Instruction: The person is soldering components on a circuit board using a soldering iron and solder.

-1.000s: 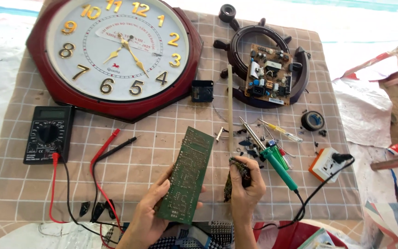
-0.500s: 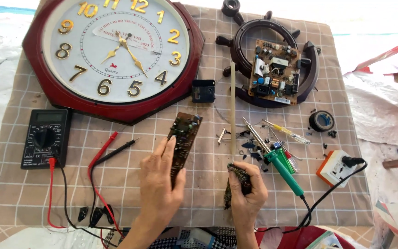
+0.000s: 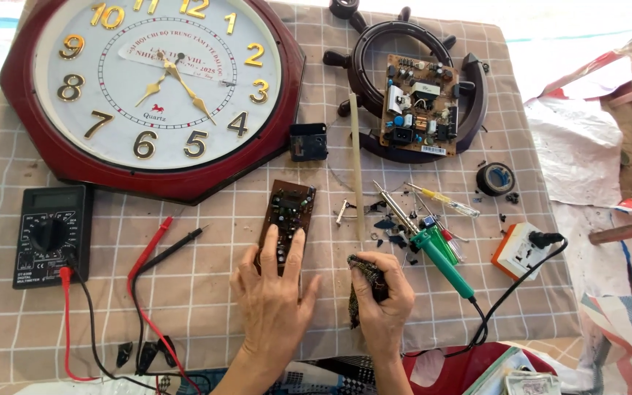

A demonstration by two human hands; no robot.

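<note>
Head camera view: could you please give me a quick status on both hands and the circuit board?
Left hand flat on brown circuit board, board lying on checked cloth. Right hand closed on dark rag. Soldering iron lies beside right hand.

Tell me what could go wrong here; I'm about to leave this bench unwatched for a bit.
1. The green-handled soldering iron lies straight on the checked cloth, its cord running to the socket block; if hot, it may scorch the cloth.
2. The right hand, holding a dark rag, sits close to the iron and could bump it.
3. The left hand presses on the brown circuit board, which might stress its parts.
</note>
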